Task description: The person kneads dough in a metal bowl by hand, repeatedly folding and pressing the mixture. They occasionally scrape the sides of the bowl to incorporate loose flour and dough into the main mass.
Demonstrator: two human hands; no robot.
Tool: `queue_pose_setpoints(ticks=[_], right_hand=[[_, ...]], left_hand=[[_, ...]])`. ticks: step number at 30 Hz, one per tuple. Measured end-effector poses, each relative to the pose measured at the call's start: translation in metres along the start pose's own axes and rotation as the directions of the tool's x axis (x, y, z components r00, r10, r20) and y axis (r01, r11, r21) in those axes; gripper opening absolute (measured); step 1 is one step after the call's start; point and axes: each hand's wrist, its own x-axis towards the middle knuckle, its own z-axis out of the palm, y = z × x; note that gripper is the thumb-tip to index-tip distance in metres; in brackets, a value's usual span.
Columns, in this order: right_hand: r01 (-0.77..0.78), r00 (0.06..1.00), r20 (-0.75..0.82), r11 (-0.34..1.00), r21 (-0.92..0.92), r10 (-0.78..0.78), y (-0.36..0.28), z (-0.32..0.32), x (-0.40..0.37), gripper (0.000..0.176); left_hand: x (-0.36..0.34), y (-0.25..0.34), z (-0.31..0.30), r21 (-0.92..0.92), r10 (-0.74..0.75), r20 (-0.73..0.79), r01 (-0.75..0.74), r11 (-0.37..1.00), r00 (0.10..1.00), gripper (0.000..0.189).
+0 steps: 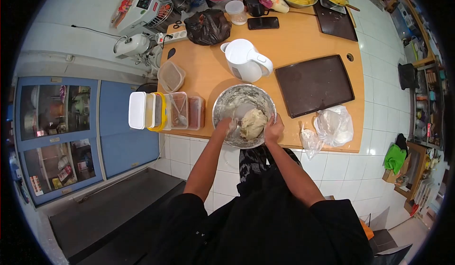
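Observation:
A metal mixing bowl (222, 100) stands at the front edge of the wooden table, its inner wall smeared with flour and dough. Inside, toward the right, lies a rough pale lump of dough (254, 123). My right hand (273, 129) grips the bowl's right rim, close beside the dough. Over the left rim, my left hand (224, 126) reaches into the bowl to the left of the dough. Its fingers look whitish and are too blurred to show their pose.
A white electric kettle (245, 59) stands just behind the bowl. Plastic containers (177, 108) line up on the left. To the right are a dark baking tray (314, 85) and plastic bags (333, 125) of white contents. A phone (263, 23) lies farther back.

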Motion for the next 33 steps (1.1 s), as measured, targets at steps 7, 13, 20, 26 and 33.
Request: queue_pose_setpoints(ticks=[7, 13, 20, 26, 33], right_hand=[[-0.025, 0.998, -0.059, 0.998, 0.056, 0.028, -0.003, 0.006, -0.009, 0.022], [0.030, 0.988, 0.151, 0.999, 0.038, -0.035, 0.001, 0.002, 0.003, 0.021], [0.011, 0.949, 0.315, 0.997, -0.079, 0.015, 0.004, -0.014, 0.018, 0.023], [-0.051, 0.960, 0.279, 0.991, 0.122, 0.016, 0.002, 0.001, 0.014, 0.024], [-0.061, 0.969, 0.242, 0.997, 0.042, 0.049, 0.000, 0.005, 0.014, 0.028]], left_hand=[[-0.042, 0.073, 0.039, -0.750, -0.506, 0.280, 0.515, 0.414, 0.816, 0.058], [-0.033, 0.097, 0.026, -0.849, -0.329, 0.497, 0.528, 0.007, 0.803, 0.046], [-0.057, 0.074, -0.005, -0.046, -0.135, -0.036, 0.133, 0.990, 0.990, 0.040], [-0.006, 0.075, -0.008, -0.082, 0.164, -0.368, -0.208, 0.975, 0.915, 0.044], [-0.012, 0.123, 0.052, -0.077, 0.081, -0.546, -0.146, 0.986, 0.834, 0.044]])
